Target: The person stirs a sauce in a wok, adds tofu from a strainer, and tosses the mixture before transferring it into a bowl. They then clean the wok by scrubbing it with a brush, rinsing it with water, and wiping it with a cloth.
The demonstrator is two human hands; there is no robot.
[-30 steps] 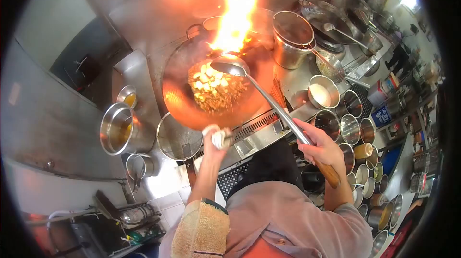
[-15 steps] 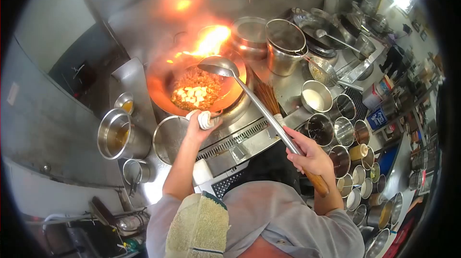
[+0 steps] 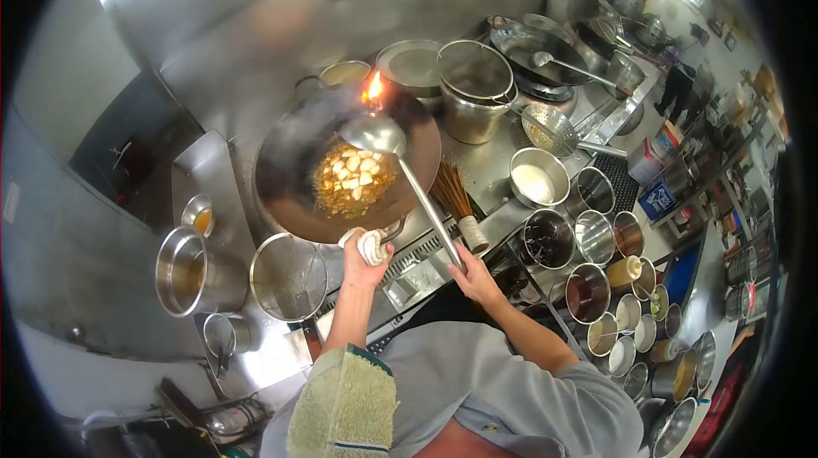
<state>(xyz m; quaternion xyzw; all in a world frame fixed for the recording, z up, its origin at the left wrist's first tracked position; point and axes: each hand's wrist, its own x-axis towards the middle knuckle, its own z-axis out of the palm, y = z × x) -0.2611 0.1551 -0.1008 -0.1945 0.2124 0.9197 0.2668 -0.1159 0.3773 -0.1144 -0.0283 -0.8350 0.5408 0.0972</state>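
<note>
My left hand point(image 3: 361, 270) is closed around the near handle of a wide wok point(image 3: 285, 202), with a folded white cloth point(image 3: 372, 248) between. Pale cubes and small browned bits of food point(image 3: 351, 181) lie in the wok's bottom. Gripped in my right hand point(image 3: 478, 281) is the long handle of a steel ladle point(image 3: 375, 136), whose bowl hangs over the far side of the food. A small flame point(image 3: 373, 90) rises at the wok's far rim, just beyond the ladle bowl.
A bamboo brush point(image 3: 460, 202) stands right of the wok. Metal pots of seasonings and sauces point(image 3: 588, 292) crowd the right side. Left of me are a deep steel pot point(image 3: 181, 275) and a round strainer point(image 3: 290, 279). A lidded pot point(image 3: 417, 66) sits behind.
The large blaze has shrunk to a small flame, and dark smoke hangs over the wok. My right hand has moved left and toward the wok with the ladle. The wok sits lower in view.
</note>
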